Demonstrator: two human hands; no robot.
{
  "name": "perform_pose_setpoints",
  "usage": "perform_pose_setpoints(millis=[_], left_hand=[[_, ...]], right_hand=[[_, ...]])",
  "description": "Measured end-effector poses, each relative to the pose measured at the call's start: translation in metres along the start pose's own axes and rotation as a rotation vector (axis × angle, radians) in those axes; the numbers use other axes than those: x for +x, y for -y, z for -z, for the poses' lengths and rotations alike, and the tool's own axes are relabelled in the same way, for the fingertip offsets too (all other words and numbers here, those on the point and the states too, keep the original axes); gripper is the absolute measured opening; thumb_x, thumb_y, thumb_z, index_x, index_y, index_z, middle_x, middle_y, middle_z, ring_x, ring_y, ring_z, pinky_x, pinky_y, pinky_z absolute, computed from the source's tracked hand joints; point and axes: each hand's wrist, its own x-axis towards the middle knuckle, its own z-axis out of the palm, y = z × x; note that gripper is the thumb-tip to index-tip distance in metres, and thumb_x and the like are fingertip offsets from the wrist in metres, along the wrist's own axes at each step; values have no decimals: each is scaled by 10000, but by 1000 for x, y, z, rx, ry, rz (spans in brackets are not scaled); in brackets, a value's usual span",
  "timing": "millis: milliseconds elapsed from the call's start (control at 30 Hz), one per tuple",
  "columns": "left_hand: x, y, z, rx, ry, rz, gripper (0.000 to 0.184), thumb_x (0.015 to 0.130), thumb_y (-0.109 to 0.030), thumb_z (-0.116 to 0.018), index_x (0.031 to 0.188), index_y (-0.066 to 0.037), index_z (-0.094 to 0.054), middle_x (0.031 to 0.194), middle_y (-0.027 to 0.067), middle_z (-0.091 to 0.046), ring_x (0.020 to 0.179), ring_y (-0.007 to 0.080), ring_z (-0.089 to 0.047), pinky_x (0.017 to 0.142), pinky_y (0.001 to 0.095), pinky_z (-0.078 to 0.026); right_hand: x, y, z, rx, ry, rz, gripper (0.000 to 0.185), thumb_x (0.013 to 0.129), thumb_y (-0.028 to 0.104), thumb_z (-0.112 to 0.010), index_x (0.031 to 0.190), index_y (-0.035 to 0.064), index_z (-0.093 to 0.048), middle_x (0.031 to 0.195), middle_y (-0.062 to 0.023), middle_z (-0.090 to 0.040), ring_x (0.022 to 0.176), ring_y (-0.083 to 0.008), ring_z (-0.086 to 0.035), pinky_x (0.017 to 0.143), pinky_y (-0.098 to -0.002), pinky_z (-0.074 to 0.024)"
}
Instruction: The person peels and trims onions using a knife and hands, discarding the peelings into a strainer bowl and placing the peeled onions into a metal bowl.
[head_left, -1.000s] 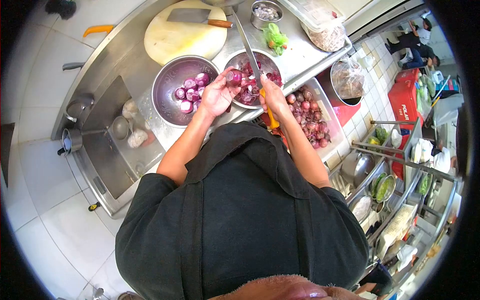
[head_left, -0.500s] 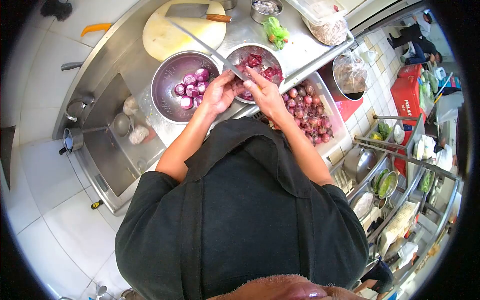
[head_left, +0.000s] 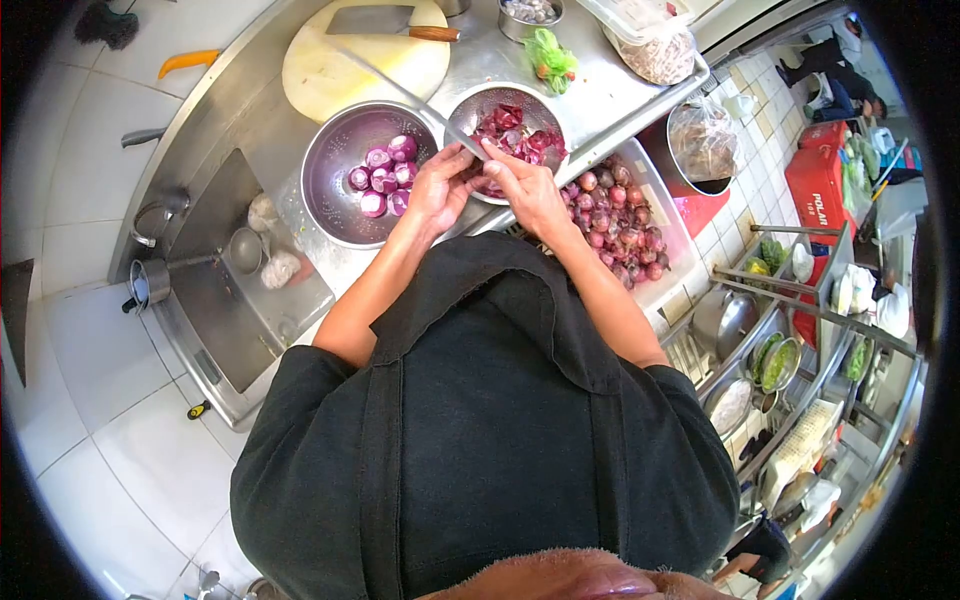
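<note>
My right hand (head_left: 528, 192) is closed round a knife, whose long narrow blade (head_left: 400, 88) points up and left. My left hand (head_left: 441, 188) is curled close beside it, fingers bent; whatever it holds is hidden. Both hands are over the near side of a perforated metal bowl (head_left: 482, 93) with red onion skins (head_left: 508, 125) in it. To the left, a larger metal bowl (head_left: 325, 205) contains several peeled red onions (head_left: 380, 181). At the right, unpeeled red onions (head_left: 618, 225) fill a pale plastic tub (head_left: 675, 250).
A round cutting board (head_left: 315, 75) with a cleaver (head_left: 370, 20) lies at the back. Behind the bowls are a green plastic bag (head_left: 548, 62) and a small metal pot (head_left: 530, 28). A sink (head_left: 210, 300) is at left, a tall bin (head_left: 665, 165) and metal racks (head_left: 790, 320) at right.
The two hands and the knife have shifted only slightly, staying over the perforated bowl. The view has tilted a little.
</note>
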Motion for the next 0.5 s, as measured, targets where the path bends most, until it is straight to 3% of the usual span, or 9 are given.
perform_pose_setpoints(millis=[67, 133, 167, 267, 300, 400, 500], left_hand=[[1, -6, 5, 68, 35, 12, 284, 961, -87, -597, 1229, 7, -602, 1105, 109, -680, 957, 200, -660, 822, 322, -557], [-5, -14, 3, 129, 89, 47, 312, 961, -111, -618, 1250, 6, -597, 1110, 94, -682, 951, 178, -656, 803, 307, -552], [-7, -18, 2, 136, 99, 68, 310, 962, -118, -621, 1246, 4, -599, 1108, 92, -683, 952, 176, -655, 802, 307, -552], [-4, -18, 3, 114, 134, 74, 298, 970, -136, -617, 1234, 0, -604, 1102, 92, -686, 944, 177, -657, 799, 312, -557], [-1, -16, 4, 99, 147, 69, 293, 973, -141, -614, 1231, -2, -605, 1100, 92, -686, 940, 179, -659, 798, 315, -559], [3, -7, 3, 31, 102, 43, 266, 985, -138, -594, 1215, -6, -609, 1092, 99, -689, 934, 189, -666, 800, 325, -568], [2, -4, -1, 40, 49, 31, 243, 984, -115, -584, 1197, -1, -608, 1080, 111, -690, 936, 204, -676, 798, 335, -578]], right_hand=[[4, -9, 3, 175, -7, -10, 560, 985, 491, -549, 1293, 33, -638, 1122, -194, -719, 999, -266, -707, 894, -345, -524], [8, -6, 15, 231, 49, -273, 533, 1010, 435, -542, 1226, -36, -665, 1122, -168, -722, 1002, -164, -659, 909, -289, -502], [15, -18, 25, 184, 118, -385, 516, 1015, 421, -541, 1227, -31, -667, 1132, -170, -716, 1020, -160, -652, 925, -285, -494], [10, -14, 24, 187, 170, -378, 532, 1008, 412, -551, 1304, -26, -609, 1251, -174, -671, 1142, -176, -620, 1001, -290, -453], [5, -16, 13, 225, 127, -221, 549, 1001, 423, -554, 1319, -23, -595, 1269, -180, -661, 1162, -190, -618, 1010, -297, -450], [1, -15, 2, 119, 51, -1, 547, 976, 444, -570, 1356, 50, -582, 1346, -190, -605, 1255, -295, -586, 1044, -352, -444], [-4, -1, 2, -17, 3, 25, 514, 969, 455, -575, 1368, 131, -587, 1334, -176, -604, 1233, -364, -573, 1029, -391, -462]])
